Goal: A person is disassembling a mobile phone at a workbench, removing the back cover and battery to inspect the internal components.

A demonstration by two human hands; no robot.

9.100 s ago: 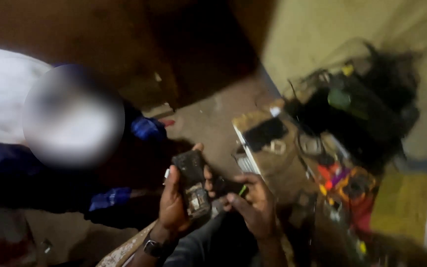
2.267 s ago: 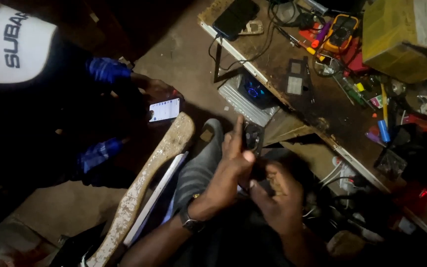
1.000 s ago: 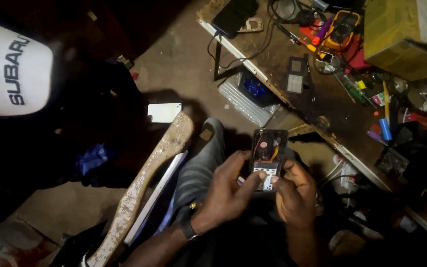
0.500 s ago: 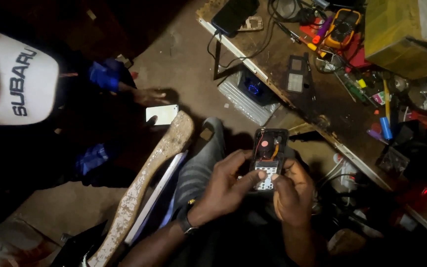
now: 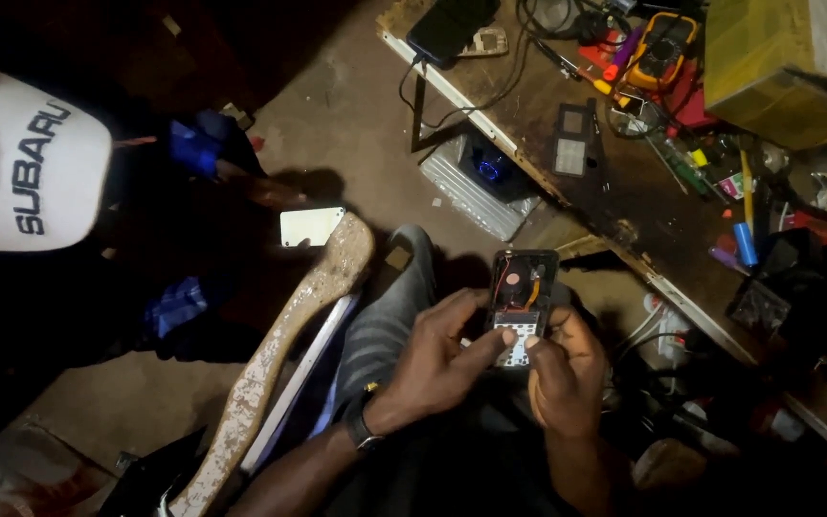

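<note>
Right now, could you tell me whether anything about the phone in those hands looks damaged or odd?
Yes: the small phone held between the left hand and right hand has no cover, so its red and orange wires and bare keypad board show.

bare floor (image 5: 337, 144) open left; cluttered workbench (image 5: 624, 201) blocks right of hands.

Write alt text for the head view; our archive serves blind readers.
Two hands, left hand and right hand, hold an opened phone with its insides showing, above the person's lap. A cluttered workbench with tools and a yellow box stands to the right; another person in a white cap sits to the left.
</note>
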